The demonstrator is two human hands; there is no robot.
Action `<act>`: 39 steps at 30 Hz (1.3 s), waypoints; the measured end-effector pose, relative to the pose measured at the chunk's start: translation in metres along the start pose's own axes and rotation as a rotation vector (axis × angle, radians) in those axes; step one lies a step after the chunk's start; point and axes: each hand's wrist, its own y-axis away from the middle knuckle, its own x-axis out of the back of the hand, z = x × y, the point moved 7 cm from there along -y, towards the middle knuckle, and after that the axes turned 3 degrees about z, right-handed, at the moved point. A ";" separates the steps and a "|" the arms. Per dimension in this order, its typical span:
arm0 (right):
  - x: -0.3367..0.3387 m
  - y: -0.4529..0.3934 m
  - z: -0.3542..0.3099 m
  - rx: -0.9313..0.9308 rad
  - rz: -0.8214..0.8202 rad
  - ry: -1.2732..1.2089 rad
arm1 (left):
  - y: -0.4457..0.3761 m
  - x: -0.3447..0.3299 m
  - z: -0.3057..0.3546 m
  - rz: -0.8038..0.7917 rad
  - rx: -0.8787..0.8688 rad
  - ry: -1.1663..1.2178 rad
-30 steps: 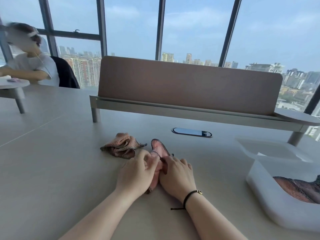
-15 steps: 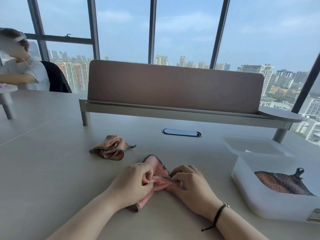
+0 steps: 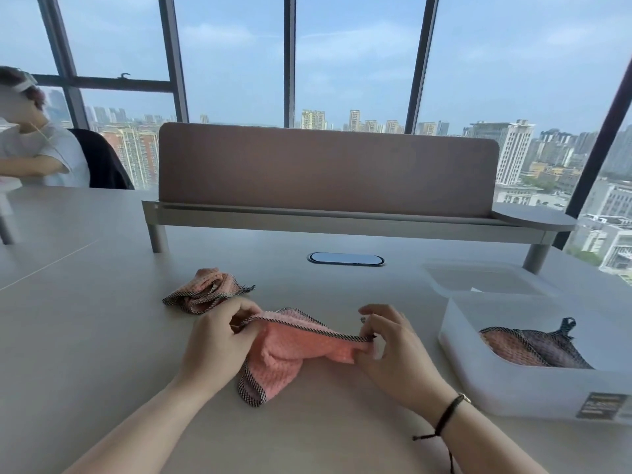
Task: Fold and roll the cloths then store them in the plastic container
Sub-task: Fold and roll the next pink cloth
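Beige office tabletop by tall city windows: at lower centre, a pink waffle-weave cloth with checked trim stretches left to right between the left hand and right hand, each pinching an end, with the translucent plastic container just right.

At lower right the plastic container runs off the frame edge, its dark label too blurred to read. The person at upper left is cut off.
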 end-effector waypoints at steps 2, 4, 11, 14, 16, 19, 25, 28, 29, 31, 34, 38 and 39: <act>0.002 -0.001 0.001 -0.114 -0.109 -0.188 | -0.002 -0.005 -0.006 -0.190 0.221 0.262; 0.001 0.005 -0.002 -0.243 -0.353 -0.674 | 0.009 -0.014 -0.011 -0.515 0.502 0.748; 0.022 0.009 -0.049 -0.214 -0.707 -1.678 | 0.010 0.004 0.042 -0.708 0.245 1.337; 0.005 0.000 -0.019 -0.456 -0.438 -1.509 | 0.014 -0.018 0.037 -0.704 0.546 1.303; -0.011 0.000 0.008 -0.635 -0.277 -1.324 | 0.009 -0.015 0.011 -0.467 0.656 0.988; -0.020 -0.004 0.042 -0.717 -0.020 -0.986 | 0.002 -0.011 -0.030 -0.313 0.678 0.610; -0.012 -0.030 0.045 -0.449 0.129 -0.337 | -0.012 0.003 -0.059 -0.118 0.341 -0.074; -0.013 -0.038 0.048 -0.409 0.154 -0.282 | -0.013 0.005 -0.059 -0.048 0.406 0.067; -0.012 -0.039 0.049 -0.404 0.166 -0.288 | -0.013 0.004 -0.061 -0.042 0.431 0.133; -0.013 -0.039 0.052 -0.402 0.175 -0.337 | -0.013 0.006 -0.061 -0.025 0.465 0.235; -0.012 -0.033 0.054 -0.421 0.202 -0.537 | -0.010 0.008 -0.059 -0.013 0.521 0.429; -0.006 -0.020 0.044 -0.384 0.127 -0.762 | -0.001 0.014 -0.049 -0.023 0.501 0.566; -0.003 -0.015 0.042 -0.368 0.095 -0.795 | 0.002 0.017 -0.046 -0.044 0.481 0.555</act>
